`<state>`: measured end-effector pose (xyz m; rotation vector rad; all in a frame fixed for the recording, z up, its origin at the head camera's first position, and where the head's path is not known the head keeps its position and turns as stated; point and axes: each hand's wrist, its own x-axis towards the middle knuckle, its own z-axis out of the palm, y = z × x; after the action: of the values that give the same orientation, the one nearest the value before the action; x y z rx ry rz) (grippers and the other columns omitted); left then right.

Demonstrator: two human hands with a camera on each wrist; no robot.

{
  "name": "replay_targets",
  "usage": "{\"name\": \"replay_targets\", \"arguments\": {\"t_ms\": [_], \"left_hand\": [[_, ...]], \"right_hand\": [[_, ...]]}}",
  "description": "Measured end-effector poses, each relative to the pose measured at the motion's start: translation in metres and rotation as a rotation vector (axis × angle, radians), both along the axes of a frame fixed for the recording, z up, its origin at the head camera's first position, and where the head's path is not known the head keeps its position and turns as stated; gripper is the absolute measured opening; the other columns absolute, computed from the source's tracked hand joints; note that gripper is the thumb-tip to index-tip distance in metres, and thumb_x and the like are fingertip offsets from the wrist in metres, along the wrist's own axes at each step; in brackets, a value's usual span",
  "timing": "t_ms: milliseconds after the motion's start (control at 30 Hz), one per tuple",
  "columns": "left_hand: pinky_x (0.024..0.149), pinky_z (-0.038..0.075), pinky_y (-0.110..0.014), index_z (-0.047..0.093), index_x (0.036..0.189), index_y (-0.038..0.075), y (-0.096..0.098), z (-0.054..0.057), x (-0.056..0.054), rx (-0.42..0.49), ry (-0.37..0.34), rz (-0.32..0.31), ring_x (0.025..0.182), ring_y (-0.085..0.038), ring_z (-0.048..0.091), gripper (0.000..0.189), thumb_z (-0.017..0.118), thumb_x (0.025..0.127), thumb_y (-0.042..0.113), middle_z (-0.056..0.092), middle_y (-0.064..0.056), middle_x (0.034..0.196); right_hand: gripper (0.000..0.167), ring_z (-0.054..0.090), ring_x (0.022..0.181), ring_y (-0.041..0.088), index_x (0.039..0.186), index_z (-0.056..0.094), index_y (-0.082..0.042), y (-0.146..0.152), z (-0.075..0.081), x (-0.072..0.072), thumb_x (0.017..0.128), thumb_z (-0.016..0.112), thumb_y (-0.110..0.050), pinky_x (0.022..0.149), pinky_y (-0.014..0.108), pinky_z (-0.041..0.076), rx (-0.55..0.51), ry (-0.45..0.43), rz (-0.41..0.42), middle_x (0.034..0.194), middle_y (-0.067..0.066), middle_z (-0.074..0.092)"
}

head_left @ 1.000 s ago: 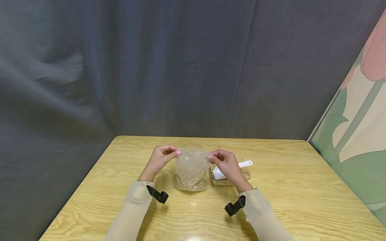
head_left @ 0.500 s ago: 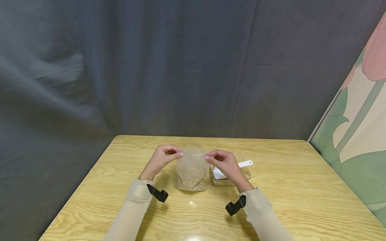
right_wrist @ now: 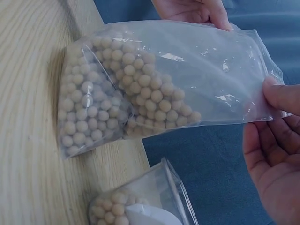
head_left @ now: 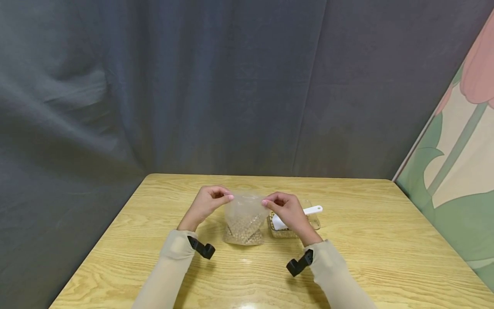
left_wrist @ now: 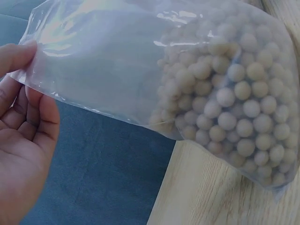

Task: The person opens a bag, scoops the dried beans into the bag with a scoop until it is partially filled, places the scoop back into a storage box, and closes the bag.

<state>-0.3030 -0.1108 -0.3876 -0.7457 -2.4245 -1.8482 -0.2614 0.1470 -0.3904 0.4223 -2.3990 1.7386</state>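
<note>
A clear plastic bag (head_left: 244,223) stands upright on the table, its lower half full of small round beige balls (right_wrist: 159,101). My left hand (head_left: 207,205) pinches the bag's top left corner between thumb and fingers. At the opposite top corner, my right hand (head_left: 287,211) pinches the film the same way. Between the two hands the upper film is stretched fairly flat. In the left wrist view, the balls (left_wrist: 243,112) fill the bag's bottom and the film near the left hand (left_wrist: 28,122) holds none.
Just right of the bag sits a clear plastic container (head_left: 283,234) holding more of the balls. A white scoop (head_left: 314,210) lies in it, handle out over the right side. The wooden table (head_left: 386,240) ends at a dark curtain (head_left: 247,107).
Both hands have drawn slightly closer together at the bag's top, the right one shifting a little left. The bag, container and scoop stay in place.
</note>
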Motion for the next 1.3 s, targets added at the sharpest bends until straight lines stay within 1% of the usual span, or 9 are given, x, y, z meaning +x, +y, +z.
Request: {"name": "replay_targets", "arguments": {"t_ms": [200, 333, 467, 633, 767, 933, 1067, 1167, 1300], "left_hand": [[0.069, 0.048, -0.031, 0.067, 0.095, -0.005, 0.001, -0.002, -0.002, 0.035, -0.017, -0.043, 0.074, -0.01, 0.055, 0.018, 0.066, 0.09, 0.012, 0.064, 0.002, 0.089], [0.071, 0.049, -0.032, 0.066, 0.097, -0.005, 0.002, -0.002, -0.001, 0.055, -0.033, -0.075, 0.076, -0.01, 0.055, 0.017, 0.066, 0.09, 0.01, 0.063, 0.004, 0.09], [0.071, 0.049, -0.029, 0.069, 0.101, -0.002, 0.004, -0.002, -0.001, 0.02, -0.023, -0.09, 0.078, -0.012, 0.057, 0.018, 0.066, 0.09, 0.012, 0.064, 0.002, 0.092], [0.069, 0.048, -0.024, 0.071, 0.101, -0.004, 0.006, 0.0, 0.0, -0.017, 0.006, -0.083, 0.078, -0.01, 0.057, 0.019, 0.065, 0.09, 0.01, 0.066, -0.004, 0.094], [0.066, 0.047, -0.023, 0.07, 0.1, -0.008, 0.007, 0.01, 0.009, -0.028, 0.028, -0.069, 0.074, -0.009, 0.055, 0.021, 0.066, 0.09, 0.01, 0.067, -0.011, 0.094], [0.063, 0.045, -0.023, 0.073, 0.094, 0.0, 0.006, 0.002, 0.003, -0.009, 0.079, -0.062, 0.071, -0.011, 0.054, 0.017, 0.067, 0.089, 0.015, 0.067, -0.008, 0.09], [0.063, 0.044, -0.023, 0.073, 0.094, 0.004, 0.006, -0.001, 0.001, -0.016, 0.097, -0.049, 0.072, -0.011, 0.053, 0.014, 0.068, 0.089, 0.016, 0.067, -0.006, 0.09], [0.063, 0.045, -0.023, 0.073, 0.094, 0.003, 0.006, -0.001, 0.002, -0.016, 0.1, -0.049, 0.072, -0.011, 0.054, 0.015, 0.067, 0.089, 0.016, 0.068, -0.006, 0.091], [0.063, 0.045, -0.023, 0.072, 0.095, 0.001, 0.007, -0.001, 0.002, -0.002, 0.071, -0.069, 0.072, -0.01, 0.054, 0.016, 0.067, 0.09, 0.016, 0.067, -0.003, 0.09]], "right_hand": [[0.022, 0.063, 0.077, 0.012, 0.097, 0.073, -0.003, 0.001, -0.002, -0.002, 0.088, 0.07, -0.023, 0.071, 0.027, 0.051, -0.002, -0.029, 0.006, 0.091, 0.011, 0.07], [0.023, 0.063, 0.08, 0.011, 0.1, 0.073, -0.007, 0.002, -0.003, -0.003, 0.088, 0.07, -0.026, 0.077, 0.037, 0.053, -0.002, -0.061, 0.017, 0.094, 0.007, 0.07], [0.024, 0.064, 0.083, 0.012, 0.101, 0.074, -0.009, 0.002, -0.002, -0.002, 0.088, 0.07, -0.028, 0.08, 0.045, 0.053, -0.001, -0.076, 0.029, 0.099, 0.006, 0.07], [0.028, 0.063, 0.083, 0.018, 0.102, 0.074, -0.008, 0.0, -0.003, -0.003, 0.086, 0.071, -0.031, 0.075, 0.038, 0.053, -0.01, -0.082, 0.041, 0.1, 0.007, 0.07], [0.029, 0.059, 0.08, 0.031, 0.104, 0.073, -0.003, -0.004, 0.003, 0.002, 0.088, 0.069, -0.027, 0.067, 0.031, 0.048, 0.004, -0.106, 0.017, 0.095, 0.007, 0.07], [0.024, 0.05, 0.066, 0.018, 0.103, 0.071, 0.002, -0.011, 0.025, 0.018, 0.09, 0.067, -0.018, 0.06, 0.025, 0.04, 0.029, -0.115, 0.0, 0.092, 0.01, 0.068], [0.021, 0.041, 0.06, 0.008, 0.101, 0.072, 0.001, -0.011, 0.03, 0.022, 0.09, 0.066, -0.016, 0.057, 0.024, 0.037, 0.04, -0.095, 0.009, 0.086, 0.008, 0.067], [0.02, 0.041, 0.059, 0.008, 0.1, 0.072, 0.0, -0.011, 0.03, 0.022, 0.09, 0.066, -0.015, 0.058, 0.023, 0.037, 0.042, -0.089, 0.018, 0.085, 0.007, 0.066], [0.019, 0.043, 0.061, 0.01, 0.101, 0.073, -0.003, -0.006, 0.018, 0.011, 0.09, 0.067, -0.017, 0.059, 0.025, 0.039, 0.03, -0.108, 0.024, 0.087, 0.007, 0.066]]}}
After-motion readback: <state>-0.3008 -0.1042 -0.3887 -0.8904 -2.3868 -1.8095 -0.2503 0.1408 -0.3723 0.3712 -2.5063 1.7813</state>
